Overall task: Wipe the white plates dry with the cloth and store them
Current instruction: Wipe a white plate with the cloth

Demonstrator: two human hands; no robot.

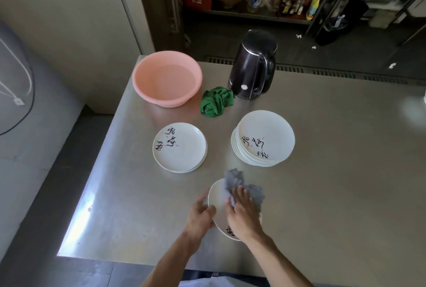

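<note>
- Holding a white plate at the near edge of the counter, the left hand grips its left rim, its fingers curled over the edge.
- The right hand lies on top of a grey cloth and presses it onto the plate's face. Its fingers are spread and fairly straight, not closed round the cloth.
- The cloth bunches up past the fingertips and spills over the plate's far and right rim.
- The plate is tilted, its far edge higher than the near one. A bit of black brush lettering shows at its near rim, below the right wrist.
- A short stack of plates sits on the counter farther off and to the left, with the lettering on the top one facing up.
- A taller stack stands to the right of it, well apart, its top plate sitting slightly off-centre.
- A crumpled green cloth lies behind and between the two stacks.
- A pink basin sits at the far left corner of the counter, just beside the green cloth.
- A dark kettle stands upright at the far edge, touching or nearly touching the green cloth on its right.
- Beyond the counter, a metal shelf carries bottles and bags, too blurred to tell apart.
</note>
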